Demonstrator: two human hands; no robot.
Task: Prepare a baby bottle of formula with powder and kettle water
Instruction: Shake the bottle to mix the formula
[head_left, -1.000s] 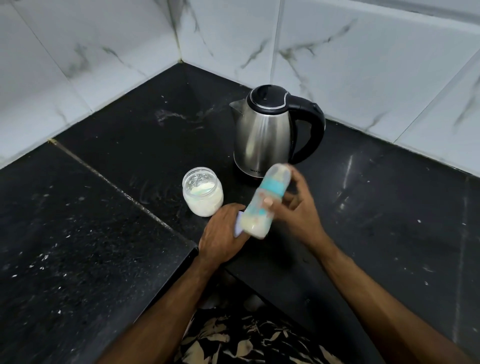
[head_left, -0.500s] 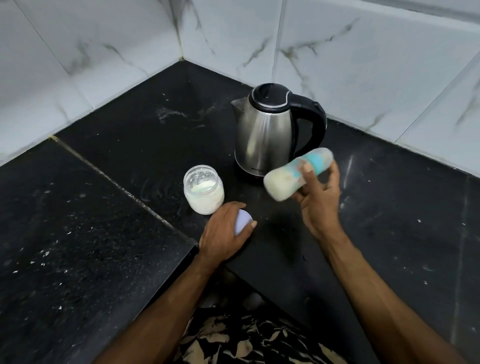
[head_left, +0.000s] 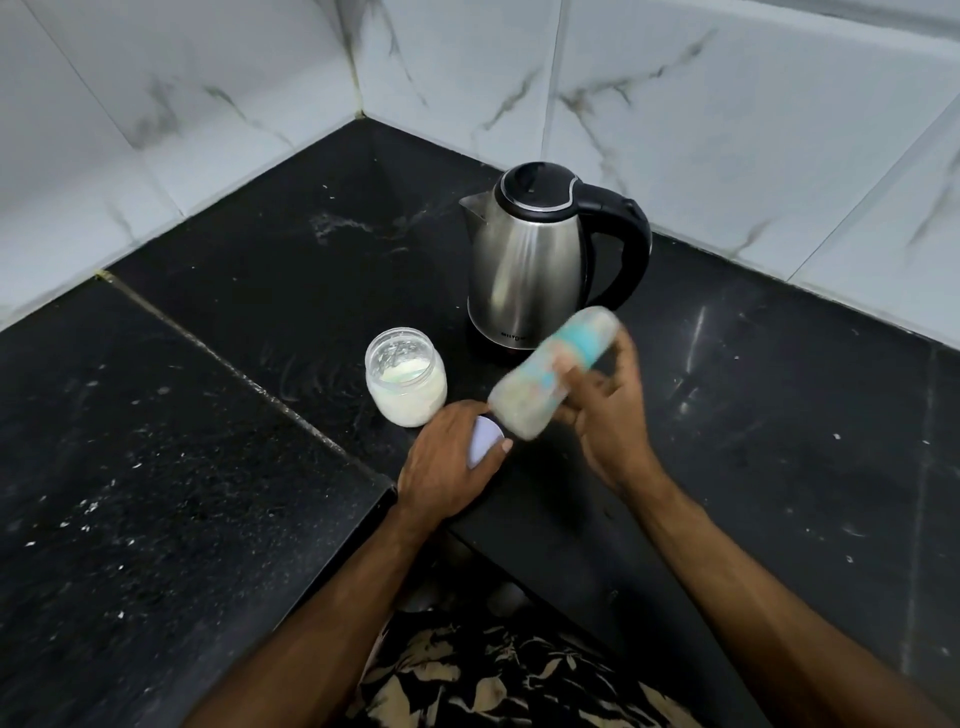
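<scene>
Two hands are at work just in front of the kettle (head_left: 530, 260), which stands upright with its lid down. The right hand (head_left: 608, 410) has its fingers curled round the baby bottle (head_left: 556, 371) and holds it in the air, tilted, with one end up toward the kettle's base and the milky lower end pointing down toward the left hand (head_left: 449, 467). The bottle is smeared by motion blur. Half a second ago it lay nearly level and further to the right of the kettle's base; a second ago it stood steeper, closer to the left hand. That back-and-forth reads as shaking, so powder and water are probably both inside already and the task is likely at its mixing step, close to done. Whether the teat end is capped I cannot tell through the blur.

The left hand has not shifted: it rests on the black counter (head_left: 208, 493) in front of the kettle, fingers curled over a pale lilac lid (head_left: 485, 444). The powder jar (head_left: 406, 375) stands open just left of the kettle's base, so that lid likely belongs back on it.
</scene>
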